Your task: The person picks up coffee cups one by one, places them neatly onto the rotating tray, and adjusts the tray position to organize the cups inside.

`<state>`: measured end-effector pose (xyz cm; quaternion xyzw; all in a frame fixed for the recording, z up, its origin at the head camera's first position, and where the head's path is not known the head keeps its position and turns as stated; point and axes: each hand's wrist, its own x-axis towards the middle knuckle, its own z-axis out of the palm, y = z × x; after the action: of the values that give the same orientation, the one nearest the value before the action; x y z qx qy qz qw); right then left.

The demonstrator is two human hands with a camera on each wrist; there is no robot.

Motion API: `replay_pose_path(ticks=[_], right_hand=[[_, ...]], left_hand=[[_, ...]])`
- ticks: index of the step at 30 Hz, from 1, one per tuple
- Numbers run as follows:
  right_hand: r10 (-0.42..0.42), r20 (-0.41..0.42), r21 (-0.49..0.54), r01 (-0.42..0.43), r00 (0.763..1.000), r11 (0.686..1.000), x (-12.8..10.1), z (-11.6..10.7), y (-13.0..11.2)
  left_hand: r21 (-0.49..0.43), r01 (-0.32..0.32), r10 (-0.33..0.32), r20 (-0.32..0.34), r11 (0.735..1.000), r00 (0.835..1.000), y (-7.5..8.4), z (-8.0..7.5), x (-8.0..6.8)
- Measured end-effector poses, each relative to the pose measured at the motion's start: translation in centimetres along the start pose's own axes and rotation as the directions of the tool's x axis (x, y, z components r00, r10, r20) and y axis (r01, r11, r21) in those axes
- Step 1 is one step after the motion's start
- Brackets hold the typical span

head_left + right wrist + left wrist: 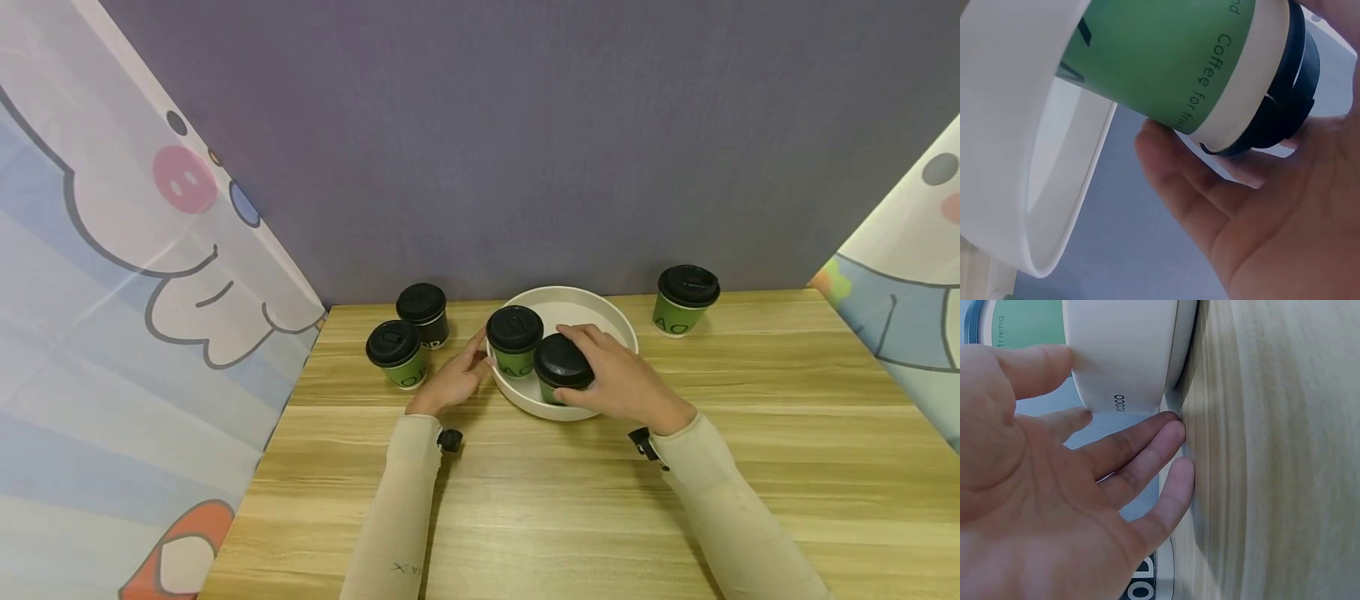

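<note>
Green cup (561, 372), black lid, stands upright in white tray (622, 327).

Cream long sleeves (397, 500), small grey lettering on left forearm; black wrist-mounted devices (450, 439); bare hands.

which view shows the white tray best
The head view: the whole round white tray shows on the wooden table, with two lidded cups in it. The left wrist view shows only part of its outer wall beside the left hand. The right wrist view shows a stretch of rim and inside wall by the green cup.
</note>
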<state>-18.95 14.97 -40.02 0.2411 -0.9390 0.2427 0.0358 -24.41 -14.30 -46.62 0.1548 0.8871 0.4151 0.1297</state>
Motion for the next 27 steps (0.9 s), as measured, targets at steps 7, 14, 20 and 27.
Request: replay_pose_path(ticks=[7,14,20,27], right_hand=[[-0.018,-0.022,0.046,0.019,1.000,0.999,0.05,0.33,-0.07],[-0.008,-0.033,0.063,0.010,0.999,0.998,0.17,0.72,-0.24],[-0.006,-0.031,0.066,0.008,0.999,0.998,0.17,0.88,-0.27],[0.005,-0.013,0.064,-0.005,1.000,0.998,0.18,0.74,-0.42]], left_hand=[[0.013,0.007,-0.006,-0.038,1.000,0.999,0.05,0.18,0.09],[0.031,-0.018,0.021,-0.088,0.999,0.996,0.14,0.31,0.18],[0.044,-0.026,0.030,-0.094,0.999,0.995,0.16,0.23,0.22],[0.002,-0.001,0.001,-0.008,1.000,1.000,0.12,-0.09,-0.02]])
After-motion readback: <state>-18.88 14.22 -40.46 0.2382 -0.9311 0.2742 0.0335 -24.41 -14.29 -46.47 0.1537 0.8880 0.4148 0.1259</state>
